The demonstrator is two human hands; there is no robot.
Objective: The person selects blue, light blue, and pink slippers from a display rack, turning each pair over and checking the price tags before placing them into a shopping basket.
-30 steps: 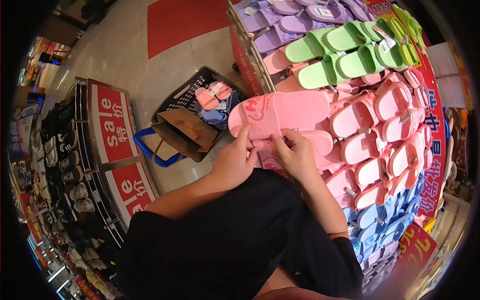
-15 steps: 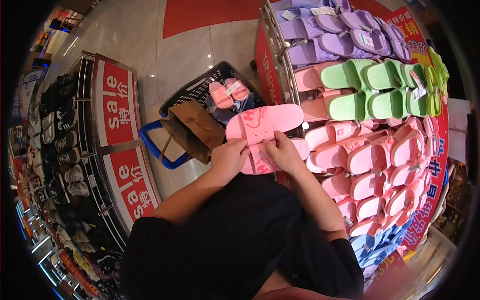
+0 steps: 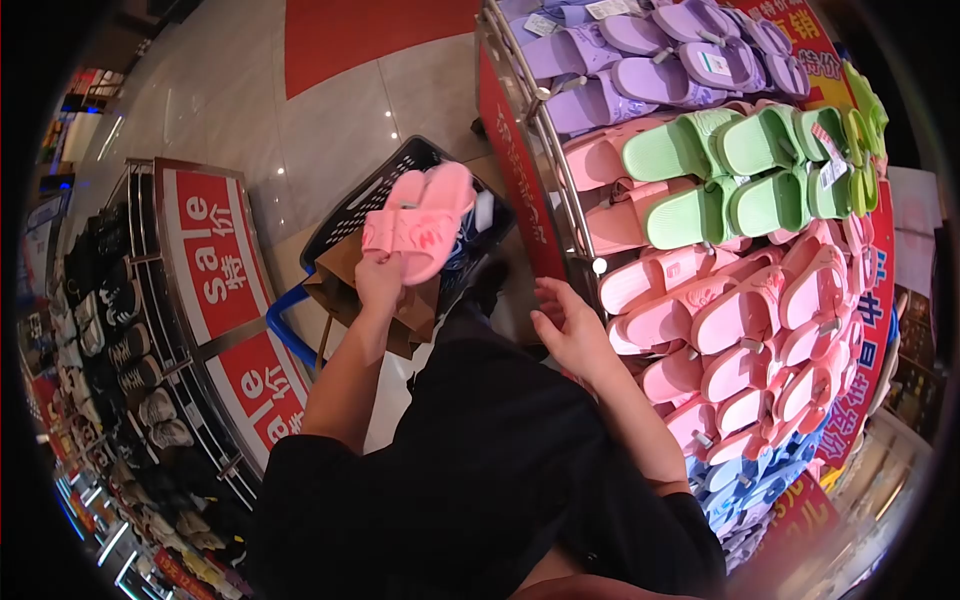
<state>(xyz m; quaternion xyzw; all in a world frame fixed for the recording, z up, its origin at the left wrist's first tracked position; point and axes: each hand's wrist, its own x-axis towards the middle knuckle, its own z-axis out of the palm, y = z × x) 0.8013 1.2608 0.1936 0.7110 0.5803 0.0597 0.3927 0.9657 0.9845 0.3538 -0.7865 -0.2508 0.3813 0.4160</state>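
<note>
In my left hand (image 3: 379,287) is a pair of pink slide slippers (image 3: 424,235) with a darker print on the straps; the fingers are closed on the strap end. The pair is above a black shopping basket (image 3: 345,207), hiding much of its inside. A brown paper bag (image 3: 338,285) sits in the basket, partly covered by my hand. My right hand (image 3: 572,325) is empty, fingers apart, close to the pink slides (image 3: 650,275) on the display rack.
At right, the rack carries purple slides (image 3: 650,80), green slides (image 3: 685,145) and blue slides (image 3: 745,480). On the left stands a shoe rack (image 3: 130,330) with red sale signs (image 3: 215,245). The basket's blue handle (image 3: 288,325) sticks out toward the left rack.
The pink slippers have moved left and forward, from in front of my body to above the basket. My right hand has let go of them and is now apart, beside the rack.
</note>
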